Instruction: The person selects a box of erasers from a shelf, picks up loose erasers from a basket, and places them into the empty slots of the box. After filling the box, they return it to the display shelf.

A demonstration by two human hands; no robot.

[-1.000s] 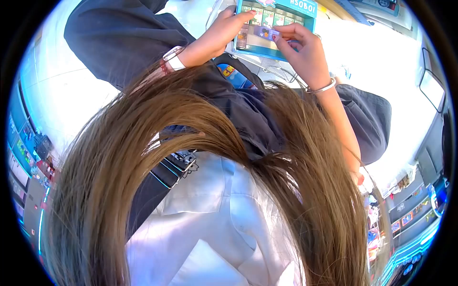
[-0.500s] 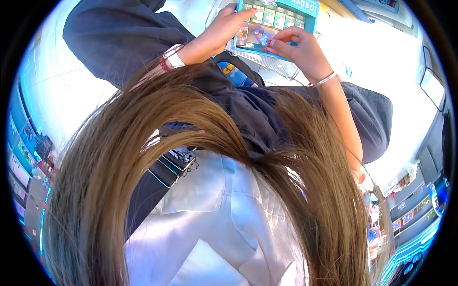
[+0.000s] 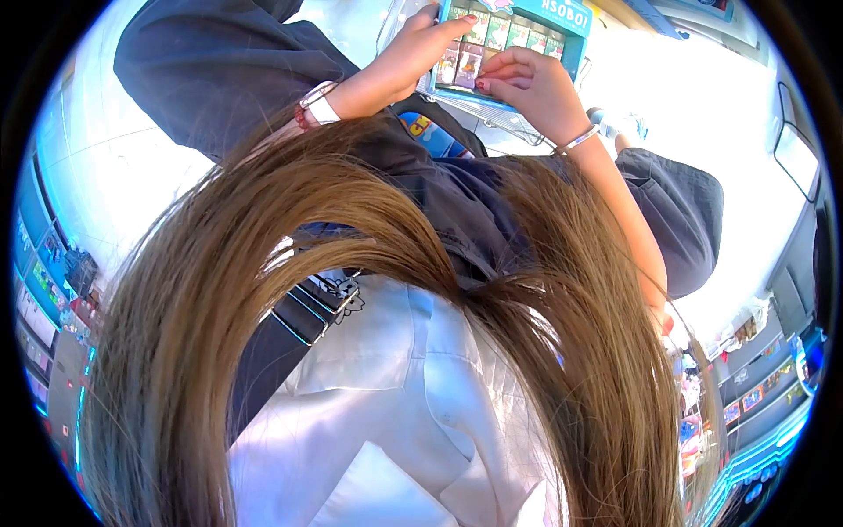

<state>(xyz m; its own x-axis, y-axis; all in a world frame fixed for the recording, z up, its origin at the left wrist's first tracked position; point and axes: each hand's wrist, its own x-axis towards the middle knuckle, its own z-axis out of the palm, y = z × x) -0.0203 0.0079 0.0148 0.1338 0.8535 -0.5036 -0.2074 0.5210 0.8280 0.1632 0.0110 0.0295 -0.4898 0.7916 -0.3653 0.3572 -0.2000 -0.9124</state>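
Wire rack (image 3: 493, 112): lies beneath the display box. Display box (image 3: 534, 9): blue, lettered, holds small cartons in two rows. Left hand (image 3: 406, 56): thumb overlaps the box's left edge; other fingers are largely hidden, so their grip cannot be told. Right hand (image 3: 537, 86): thumb and forefinger draw together beside the second near carton; whether they grasp it cannot be told. Green cartons (image 3: 496, 35): fill the far row. Brownish cartons (image 3: 468, 64): two, stand side by side, near row, left.
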